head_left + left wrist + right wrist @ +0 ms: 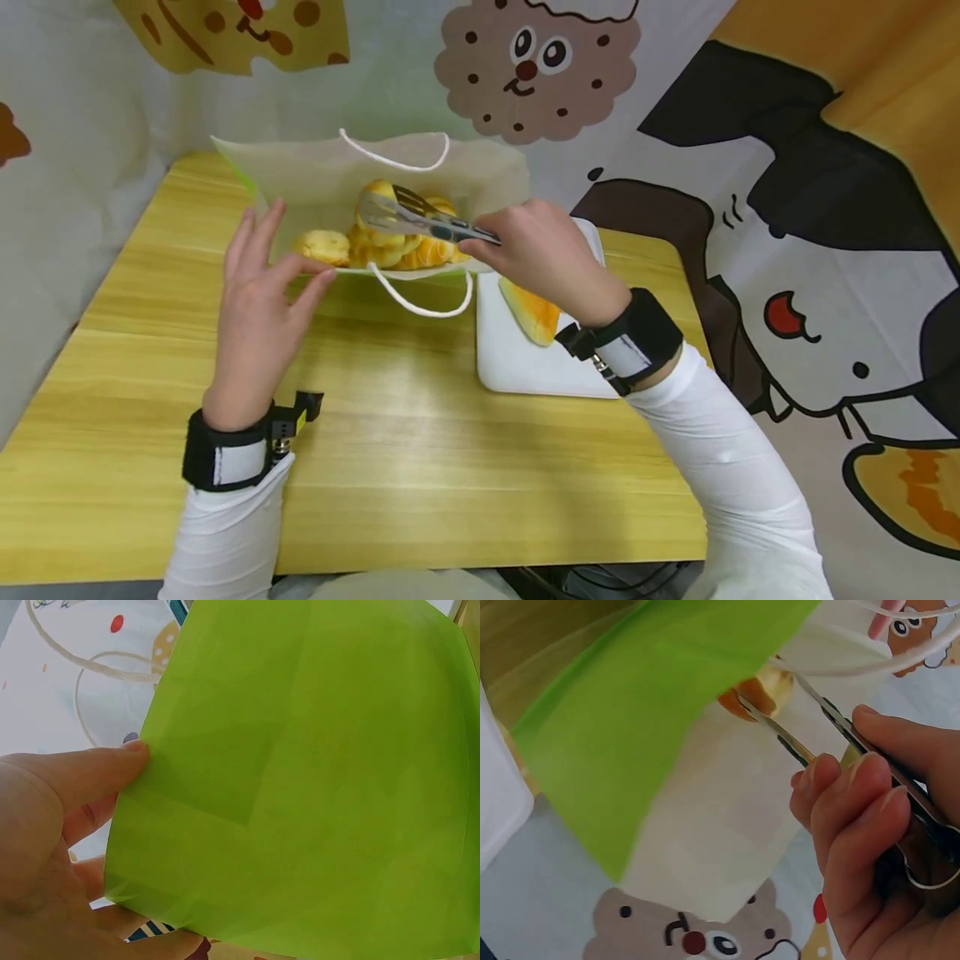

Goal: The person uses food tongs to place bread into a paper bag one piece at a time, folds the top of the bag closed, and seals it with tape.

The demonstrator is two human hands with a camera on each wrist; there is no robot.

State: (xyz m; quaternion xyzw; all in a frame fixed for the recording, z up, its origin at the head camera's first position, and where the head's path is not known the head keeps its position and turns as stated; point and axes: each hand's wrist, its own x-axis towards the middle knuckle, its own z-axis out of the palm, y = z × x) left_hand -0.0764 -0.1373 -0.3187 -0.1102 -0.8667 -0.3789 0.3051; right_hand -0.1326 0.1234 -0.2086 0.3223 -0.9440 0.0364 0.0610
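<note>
A paper bag (300, 171), green outside and whitish inside, stands with its mouth wide and white rope handles. My left hand (258, 321) pinches its near rim between thumb and fingers; the left wrist view has the thumb (112, 765) against the green wall (300, 787). My right hand (551, 258) grips metal tongs (431, 223), whose ends reach into the bag. A golden bread roll (778, 688) sits between the tong arms. Several bread pieces (427, 252) lie inside, with a round bun (322, 247) at the left. The bag's bottom is hidden.
A white tray or board (517, 367) lies right of the bag, partly under my right forearm. On it rests a wedge-shaped bread piece (531, 312). The wooden table (420, 467) meets a cartoon-printed cloth (390, 92) at the back and right.
</note>
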